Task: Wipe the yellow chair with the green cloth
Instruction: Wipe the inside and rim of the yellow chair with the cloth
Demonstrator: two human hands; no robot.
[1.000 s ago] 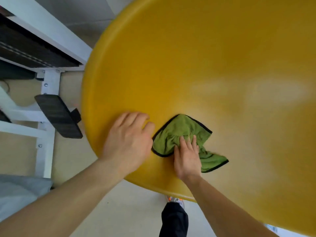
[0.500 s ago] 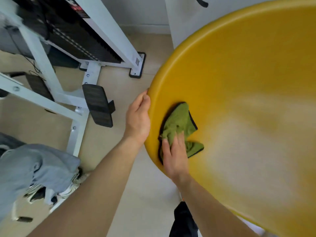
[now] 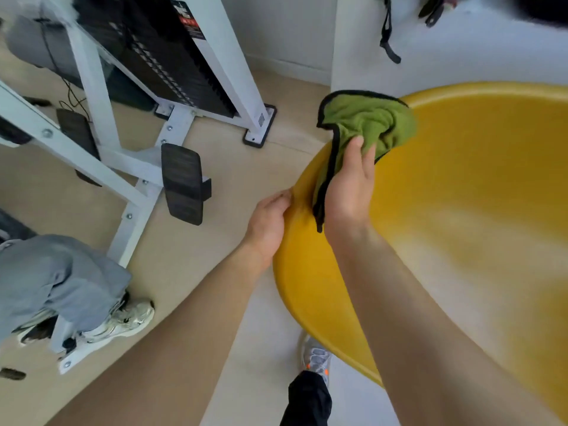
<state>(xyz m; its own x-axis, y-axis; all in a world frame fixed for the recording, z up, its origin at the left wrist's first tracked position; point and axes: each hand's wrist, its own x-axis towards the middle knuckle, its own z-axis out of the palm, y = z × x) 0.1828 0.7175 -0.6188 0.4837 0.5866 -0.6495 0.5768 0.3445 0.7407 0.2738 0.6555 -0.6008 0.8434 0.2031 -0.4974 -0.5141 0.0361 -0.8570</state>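
The yellow chair (image 3: 467, 216) is a big round plastic shell that fills the right half of the head view. My right hand (image 3: 349, 186) grips the green cloth (image 3: 373, 121), which has a black hem and is draped over the chair's upper left rim. My left hand (image 3: 269, 224) clasps the chair's left rim from outside, a little below the cloth, fingers curled over the edge.
A white exercise machine (image 3: 129, 124) with black pedals (image 3: 183, 182) stands on the beige floor to the left. Grey clothing (image 3: 58, 281) and a sneaker (image 3: 123, 321) lie at lower left. My own shoe (image 3: 316, 358) shows below the chair. A white wall with black straps (image 3: 387, 32) is behind.
My right hand has slid the cloth up along the chair's left rim to its top edge. The left hand moved from flat on the seat to gripping the rim. The view swung left.
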